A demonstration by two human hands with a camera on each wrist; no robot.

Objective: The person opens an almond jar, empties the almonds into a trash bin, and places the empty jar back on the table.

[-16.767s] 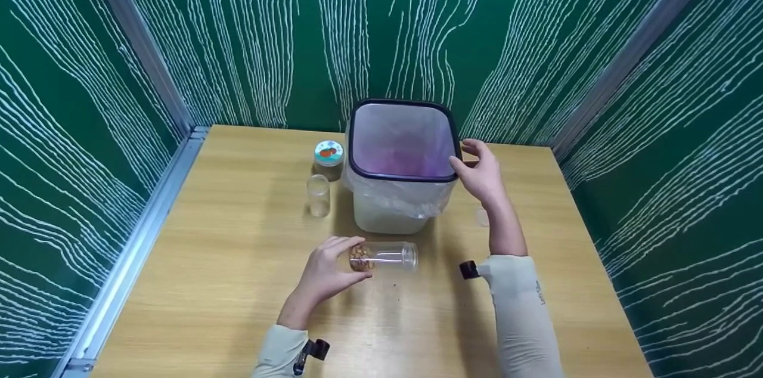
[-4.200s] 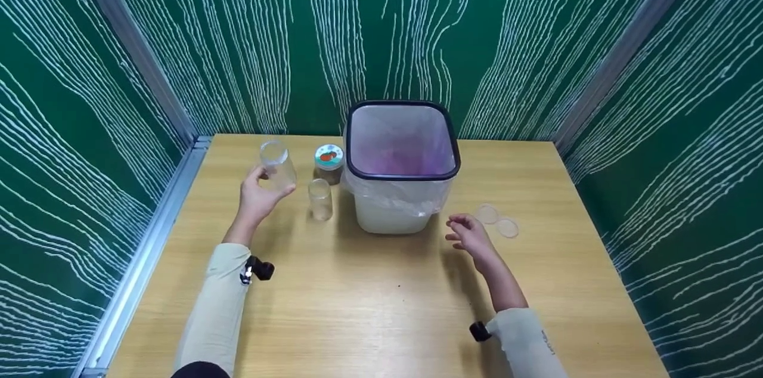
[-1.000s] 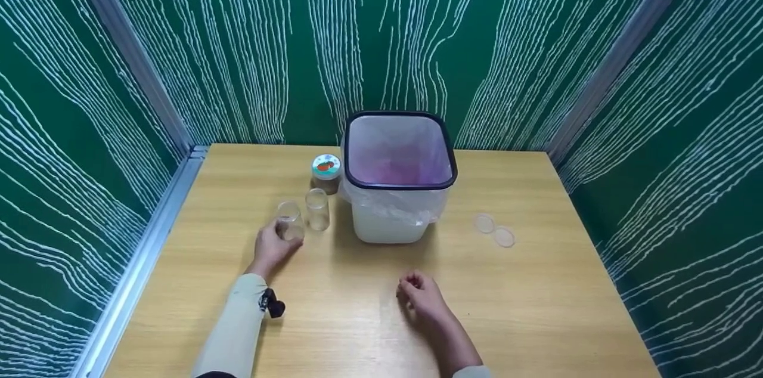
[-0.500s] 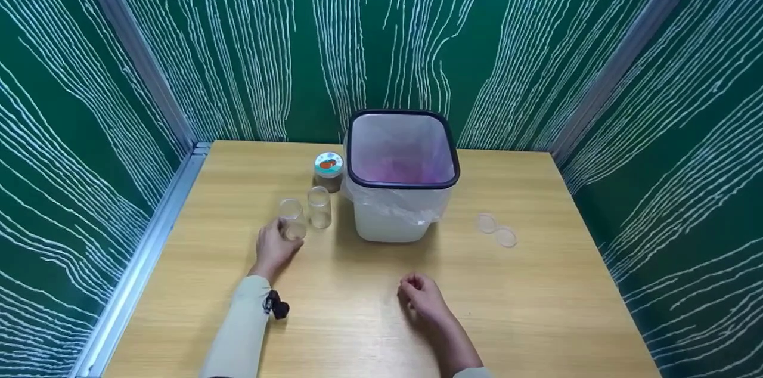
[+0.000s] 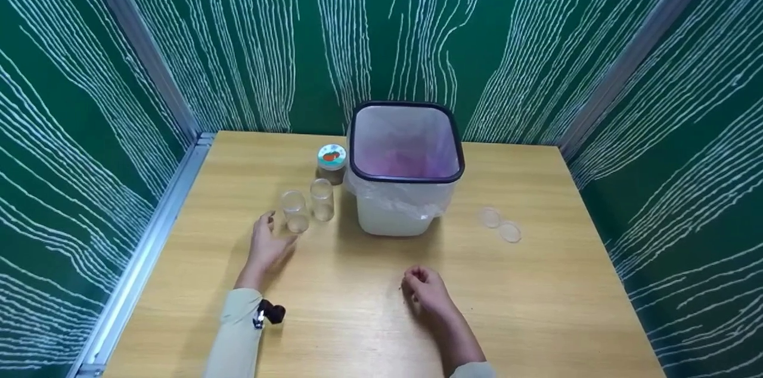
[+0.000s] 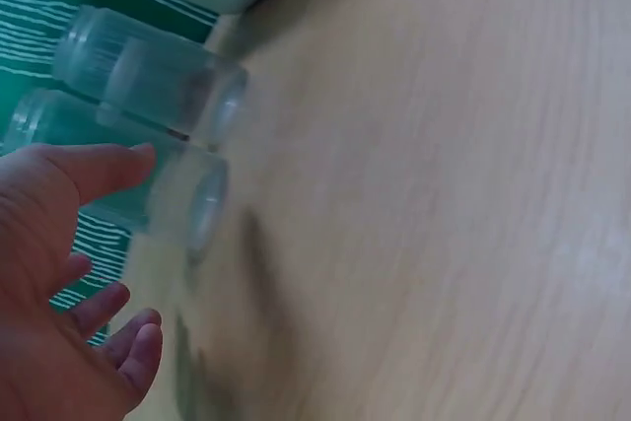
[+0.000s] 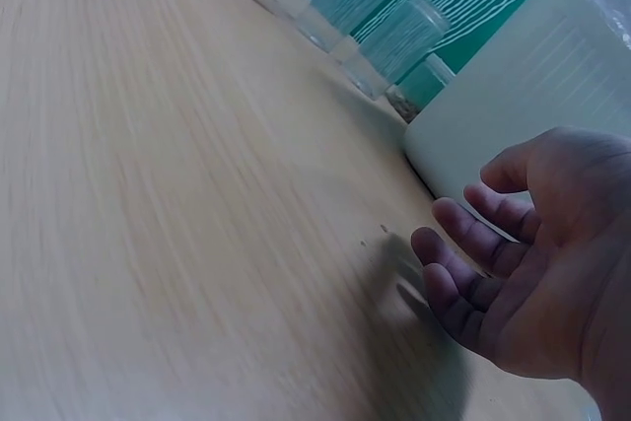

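Two clear, lidless plastic jars stand upright side by side, the left jar (image 5: 295, 211) slightly nearer than the right jar (image 5: 322, 200). My left hand (image 5: 266, 245) is beside the left jar with thumb and fingers spread apart, holding nothing. In the left wrist view the thumb overlaps the nearer jar (image 6: 123, 184). Low over the table, left of its own shadow in the right wrist view, my right hand (image 7: 532, 273) hangs loosely curled with nothing in it. Small dark crumbs (image 7: 385, 229) lie on the wood near its fingertips.
A bin (image 5: 393, 211) with a black rim and a plastic liner stands at the back middle. Left of it is a jar with a tomato-patterned lid (image 5: 332, 155). Two clear discs, a farther one (image 5: 490, 217) and a nearer one (image 5: 510, 232), lie to the right.
Earlier my left hand held a jar with nuts, then a clear jar at the left. That jar now stands beside the other, released. A second disc has appeared; my right hand has come nearer.
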